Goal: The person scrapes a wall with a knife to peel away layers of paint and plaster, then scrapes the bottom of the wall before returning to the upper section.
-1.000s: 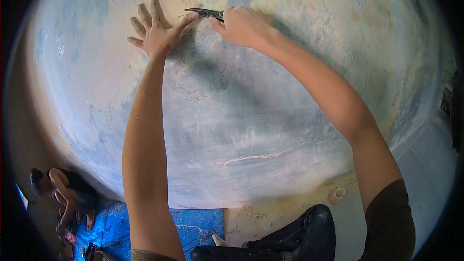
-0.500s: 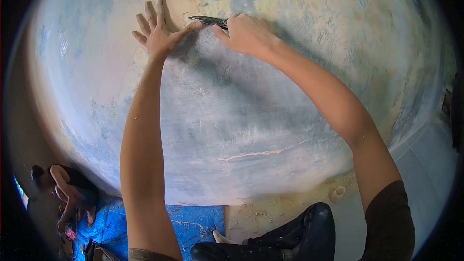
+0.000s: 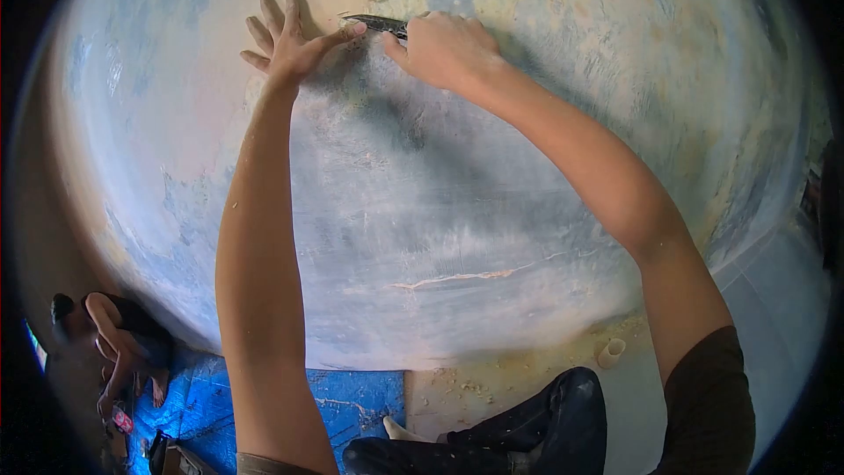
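Note:
A big pale wall surface, mottled blue, cream and grey, fills most of the view. My right hand is closed around the handle of a dark-bladed knife, its tip pointing left against the wall. My left hand lies spread on the wall to the left of the blade, fingers apart, and its thumb touches or nearly touches the blade near the tip. Small flakes show by the tip. The knife's handle is mostly hidden in my right hand.
A crack runs across the lower wall. Below lie a blue tarp, scattered chips and a pale cup-like tube on the floor. At the lower left another person crouches near a bag.
Both hands and the knife appear slightly higher in the view. The blade has turned a little, and my left thumb lies nearer its tip. The crouching person has shifted slightly.

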